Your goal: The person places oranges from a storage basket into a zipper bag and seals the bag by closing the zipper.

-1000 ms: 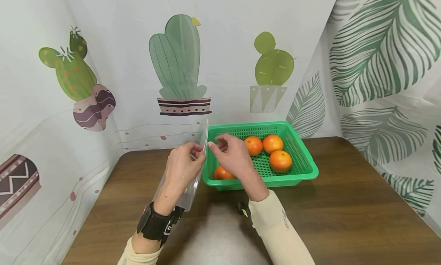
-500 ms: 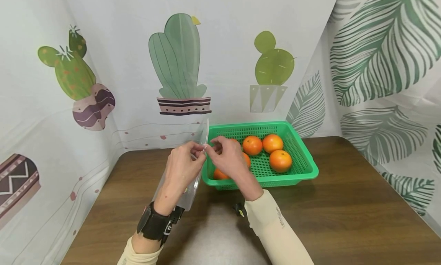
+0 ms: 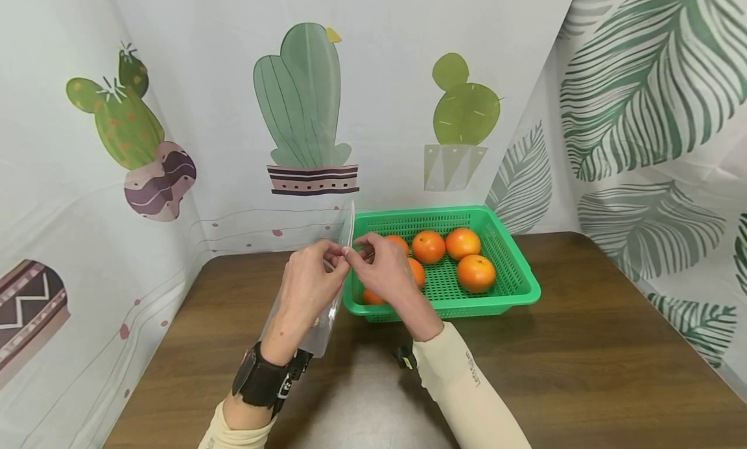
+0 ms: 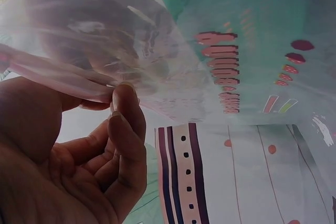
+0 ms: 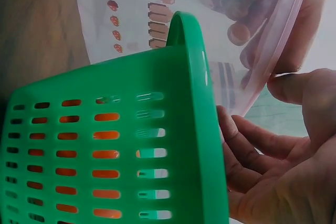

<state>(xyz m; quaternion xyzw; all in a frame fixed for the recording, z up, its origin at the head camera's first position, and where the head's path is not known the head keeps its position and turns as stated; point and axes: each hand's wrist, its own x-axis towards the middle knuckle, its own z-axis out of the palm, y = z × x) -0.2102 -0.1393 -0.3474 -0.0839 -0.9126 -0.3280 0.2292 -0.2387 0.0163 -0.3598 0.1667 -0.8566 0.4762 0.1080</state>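
Note:
A clear plastic zip bag (image 3: 315, 339), printed with a column of red shapes, hangs from my left hand (image 3: 309, 280). The left thumb and index finger pinch its zip edge, which shows up close in the left wrist view. My right hand (image 3: 385, 264) meets it from the other side. Its thumb touches the bag's edge beside the left fingertips, while its bent fingers stand apart from the thumb in the right wrist view. Behind the right hand, a green slotted basket (image 3: 519, 267) holds several oranges (image 3: 475, 273); the hand partly hides those at the left.
Both hands are above a brown wooden table (image 3: 583, 345). A fabric backdrop (image 3: 385, 98) with printed cacti and leaves closes off the back and sides. The basket's near wall (image 5: 157, 156) stands close to the right hand.
My right hand has moved a little to the left, bringing its thumb to the bag's edge. More oranges now show behind it. My left hand and the bag stay in place.

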